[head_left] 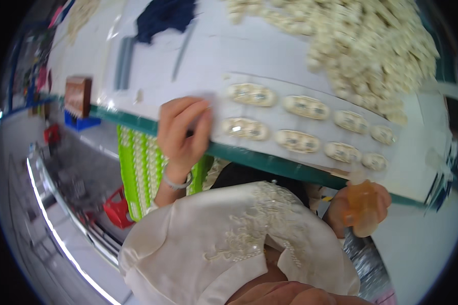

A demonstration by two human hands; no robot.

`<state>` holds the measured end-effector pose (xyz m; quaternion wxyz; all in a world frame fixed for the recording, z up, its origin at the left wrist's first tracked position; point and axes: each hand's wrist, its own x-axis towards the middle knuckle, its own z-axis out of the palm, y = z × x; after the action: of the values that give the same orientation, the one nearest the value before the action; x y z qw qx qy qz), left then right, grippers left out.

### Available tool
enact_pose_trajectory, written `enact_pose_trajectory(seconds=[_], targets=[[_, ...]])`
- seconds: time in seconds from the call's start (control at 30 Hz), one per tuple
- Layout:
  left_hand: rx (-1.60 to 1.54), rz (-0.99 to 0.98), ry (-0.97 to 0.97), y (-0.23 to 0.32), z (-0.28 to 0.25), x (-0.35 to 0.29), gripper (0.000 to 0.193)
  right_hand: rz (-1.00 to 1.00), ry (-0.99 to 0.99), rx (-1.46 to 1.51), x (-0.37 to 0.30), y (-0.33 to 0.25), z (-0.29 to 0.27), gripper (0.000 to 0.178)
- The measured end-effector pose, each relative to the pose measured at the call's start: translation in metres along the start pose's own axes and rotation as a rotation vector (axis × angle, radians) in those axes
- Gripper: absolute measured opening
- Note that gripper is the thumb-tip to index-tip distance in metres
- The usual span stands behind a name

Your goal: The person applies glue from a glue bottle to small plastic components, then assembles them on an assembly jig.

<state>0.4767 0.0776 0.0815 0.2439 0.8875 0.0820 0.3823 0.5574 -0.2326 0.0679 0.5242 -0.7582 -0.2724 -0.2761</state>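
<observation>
My left hand (180, 129) pinches the left end of a clear plastic strip (310, 124) that lies along the white table's green front edge (269, 165). The strip carries two rows of cream oval pieces (296, 141). Below the table edge, at the lower right, my right hand (359, 206) is closed around a small orange translucent bottle (364, 203) with a pale cap. A bracelet sits on my left wrist. My cream embroidered top fills the lower middle.
A big heap of loose cream oval pieces (376, 46) covers the table's far right. A dark blue cloth (165, 18) and grey bars (123, 63) lie at the back left. A brown box (78, 95), a green crate (140, 168) and a red stool (116, 208) are to the left.
</observation>
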Motion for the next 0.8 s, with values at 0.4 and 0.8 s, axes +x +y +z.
enact_pose_trajectory(seconds=[0.4, 0.8], targets=[[-0.111, 0.017, 0.142, -0.006, -0.010, -0.007, 0.026, -0.143, -0.500, 0.355, 0.014, -0.045, 0.093, 0.048], [-0.149, 0.006, 0.129, -0.006, -0.014, -0.005, 0.029, -0.172, -0.598, 0.356, 0.024, -0.042, 0.091, 0.034]])
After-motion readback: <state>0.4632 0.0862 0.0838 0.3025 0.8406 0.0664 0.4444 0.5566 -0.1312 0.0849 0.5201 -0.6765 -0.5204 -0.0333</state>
